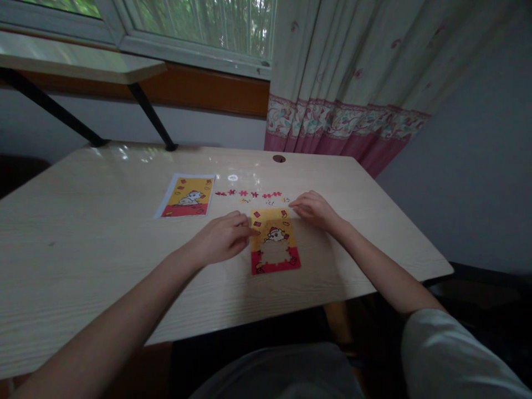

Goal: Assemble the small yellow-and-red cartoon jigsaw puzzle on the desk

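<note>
A small jigsaw puzzle [274, 241] in yellow and red, with a white cartoon animal, lies on the wooden table [83, 244]; a patch in its lower middle shows bare wood. My left hand [222, 238] rests at the puzzle's left edge, fingers curled with their tips against it. My right hand [315, 209] lies at the puzzle's upper right corner, fingers bent and pinched toward the loose pieces. A row of loose red and yellow pieces [249, 194] is spread just beyond the puzzle.
A reference picture card [187, 196] with the same design lies to the left of the loose pieces. A cable hole [279, 158] sits near the table's far edge. A curtain [344, 77] hangs at the back right under the window.
</note>
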A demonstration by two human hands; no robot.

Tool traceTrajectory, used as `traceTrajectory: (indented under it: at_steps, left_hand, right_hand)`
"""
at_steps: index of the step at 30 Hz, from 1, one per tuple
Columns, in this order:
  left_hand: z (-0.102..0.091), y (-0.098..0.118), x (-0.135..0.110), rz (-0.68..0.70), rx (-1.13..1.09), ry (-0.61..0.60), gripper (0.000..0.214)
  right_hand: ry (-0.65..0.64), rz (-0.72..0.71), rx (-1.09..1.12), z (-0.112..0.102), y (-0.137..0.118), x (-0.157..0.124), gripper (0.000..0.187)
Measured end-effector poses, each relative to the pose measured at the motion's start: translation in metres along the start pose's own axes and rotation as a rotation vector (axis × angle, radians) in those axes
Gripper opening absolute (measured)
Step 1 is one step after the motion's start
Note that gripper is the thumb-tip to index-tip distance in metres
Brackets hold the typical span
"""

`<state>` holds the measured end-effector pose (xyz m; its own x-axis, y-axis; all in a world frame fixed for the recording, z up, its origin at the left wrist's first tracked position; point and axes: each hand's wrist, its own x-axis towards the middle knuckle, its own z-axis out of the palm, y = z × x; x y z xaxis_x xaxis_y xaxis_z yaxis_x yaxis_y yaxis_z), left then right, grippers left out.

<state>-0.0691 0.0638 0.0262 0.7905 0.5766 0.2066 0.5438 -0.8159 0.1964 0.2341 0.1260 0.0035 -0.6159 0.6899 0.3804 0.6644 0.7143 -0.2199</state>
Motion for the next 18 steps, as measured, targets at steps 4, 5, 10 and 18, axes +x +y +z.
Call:
traceTrajectory:
  at_steps: [4, 5, 10, 18]
  left_hand:
    - [0.007, 0.005, 0.0, 0.026, -0.008, 0.011, 0.032]
    - [0.01, 0.006, 0.001, 0.029, -0.005, 0.008, 0.032]
    - [0.017, 0.015, 0.003, 0.021, 0.034, -0.02, 0.034]
    - [0.015, 0.015, 0.004, 0.022, 0.066, -0.016, 0.033]
  right_hand:
    - [-0.03, 0.078, -0.04, 0.003, 0.0, -0.001, 0.028]
    - [-0.035, 0.103, -0.052, 0.004, 0.0, -0.001, 0.029]
    - [-0.039, 0.202, -0.073, 0.011, -0.001, 0.0, 0.034]
    - [-0.059, 0.217, -0.091, 0.012, -0.002, 0.002, 0.034]
